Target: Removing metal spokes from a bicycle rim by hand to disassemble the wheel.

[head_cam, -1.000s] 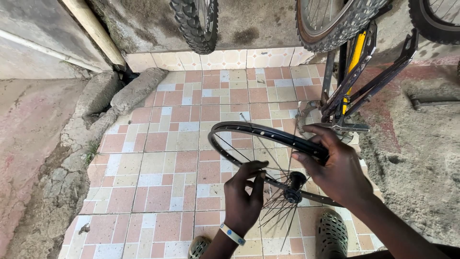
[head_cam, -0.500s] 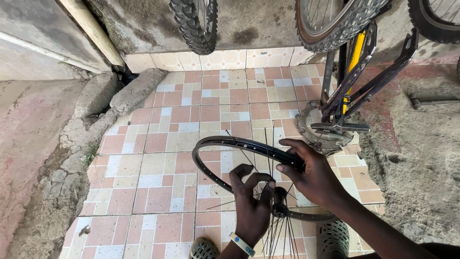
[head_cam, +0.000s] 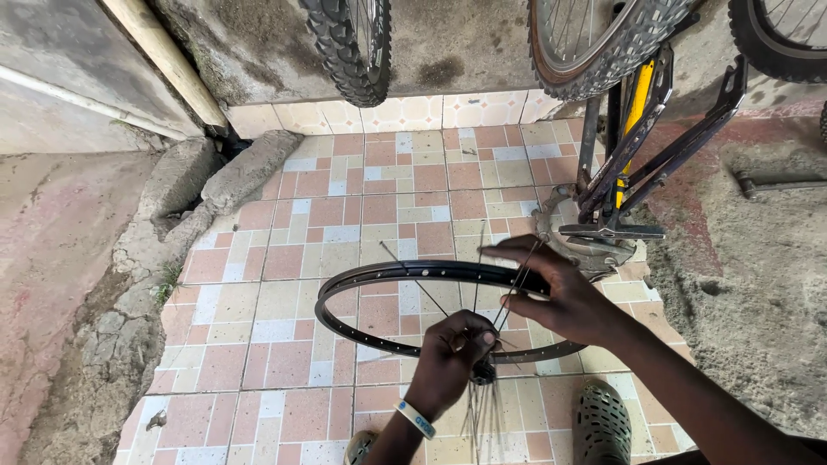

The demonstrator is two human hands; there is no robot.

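A black rim (head_cam: 379,277) with loose spokes (head_cam: 517,274) is held nearly flat above the tiled floor (head_cam: 345,215), in front of the person and between both hands. The hub (head_cam: 482,372) sits at its middle, just under the left hand (head_cam: 452,357), whose fingers are closed together around the hub end of the spokes. The right hand (head_cam: 564,297) lies on the rim's far right arc, fingers clamped over the rim and pinching a spoke that runs up past the fingertips. More spokes hang down from the hub toward the bottom edge, between two sandals (head_cam: 601,422) on the floor. Just beyond the right hand stands a bicycle frame (head_cam: 642,146), black and yellow, with its sprocket (head_cam: 560,228) close to the rim's far edge. Tyres (head_cam: 349,43) hang along the wall at the top. To the left, well apart from the rim, broken concrete (head_cam: 185,185) borders the tiles.
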